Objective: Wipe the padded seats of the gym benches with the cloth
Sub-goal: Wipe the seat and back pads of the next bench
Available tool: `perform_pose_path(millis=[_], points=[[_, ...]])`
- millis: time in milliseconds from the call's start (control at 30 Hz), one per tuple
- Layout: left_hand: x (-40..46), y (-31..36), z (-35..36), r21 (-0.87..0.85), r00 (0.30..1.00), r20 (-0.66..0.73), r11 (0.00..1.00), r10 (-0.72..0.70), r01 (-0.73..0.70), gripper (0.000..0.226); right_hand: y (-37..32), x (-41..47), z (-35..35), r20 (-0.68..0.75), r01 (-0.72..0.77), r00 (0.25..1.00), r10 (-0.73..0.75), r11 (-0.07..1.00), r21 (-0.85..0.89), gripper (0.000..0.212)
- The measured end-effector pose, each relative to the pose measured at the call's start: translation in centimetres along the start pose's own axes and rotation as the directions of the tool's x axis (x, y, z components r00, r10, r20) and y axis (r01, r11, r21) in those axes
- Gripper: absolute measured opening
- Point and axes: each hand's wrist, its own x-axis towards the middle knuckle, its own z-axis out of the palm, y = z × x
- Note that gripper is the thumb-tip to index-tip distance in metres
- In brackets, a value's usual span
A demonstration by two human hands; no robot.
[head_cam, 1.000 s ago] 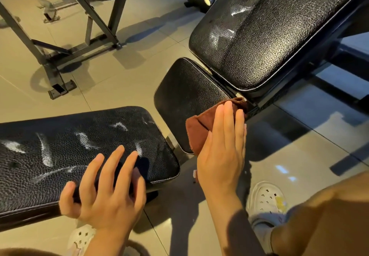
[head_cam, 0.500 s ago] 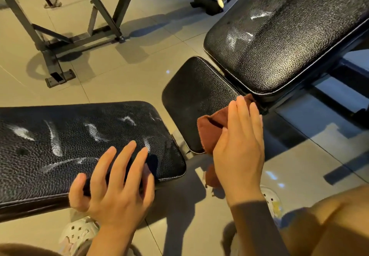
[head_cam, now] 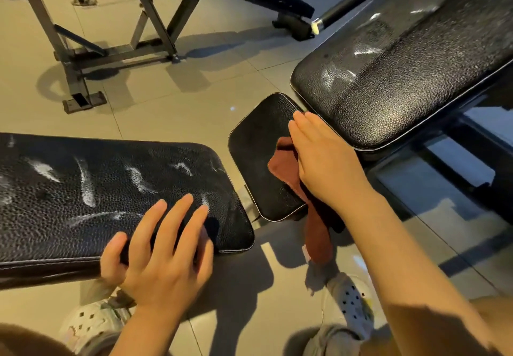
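Head: cloth [head_cam: 280,164] under right hand [head_cam: 326,166]

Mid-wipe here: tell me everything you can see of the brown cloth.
The cloth is reddish-brown and looks like soft, napped towelling, crumpled rather than folded. Its upper part lies on the right side of the small black seat pad, pressed under the flat right hand, which hides much of it. Its lower end hangs off the pad's near edge toward the floor, with a pale tag at the bottom. Whether that end touches the floor cannot be told.
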Motion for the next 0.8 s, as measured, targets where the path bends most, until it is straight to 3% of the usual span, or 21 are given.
perform_pose_path(millis=[100, 167, 233, 367, 533, 700, 800], points=[[-0.2, -0.3, 0.0, -0.004, 1.0, 0.018, 1.0, -0.007, 0.007, 0.036, -0.3, 2.3, -0.2, 0.096, 0.047, 0.994, -0.044, 0.998, -0.032, 0.046], [-0.1, -0.3, 0.0, -0.018, 1.0, 0.027, 1.0, 0.015, -0.015, 0.037, -0.7, 3.4, -0.6, 0.139, -0.005, 0.99, 0.005, 1.0, 0.0, 0.051], [0.2, -0.4, -0.1, -0.018, 0.999, 0.023, 0.999, 0.039, -0.039, 0.035, -1.2, 3.5, -0.9, 0.082, -0.072, 0.994, 0.07, 0.997, 0.019, 0.051], [0.2, -0.1, -0.2, -0.024, 0.999, 0.035, 1.0, 0.013, -0.012, 0.033, -1.7, 1.2, -0.7, -0.174, -0.095, 0.982, 0.075, 0.99, -0.108, 0.025], [0.0, -0.2, -0.1, -0.039, 0.999, 0.036, 0.999, -0.008, 0.009, 0.03, -2.2, -1.9, 0.0, -0.203, -0.131, 0.973, 0.108, 0.986, -0.107, 0.017], [0.0, 0.0, -0.2, -0.031, 1.0, 0.013, 0.999, -0.006, 0.006, 0.028, -3.7, -4.0, 0.4, -0.282, -0.234, 0.938, 0.201, 0.968, -0.087, 0.026], [0.0, 0.1, -0.2, -0.023, 1.0, 0.004, 1.0, -0.009, 0.009, 0.029, -4.3, -2.1, 0.0, -0.296, -0.27, 0.919, 0.259, 0.963, 0.004, 0.022]])
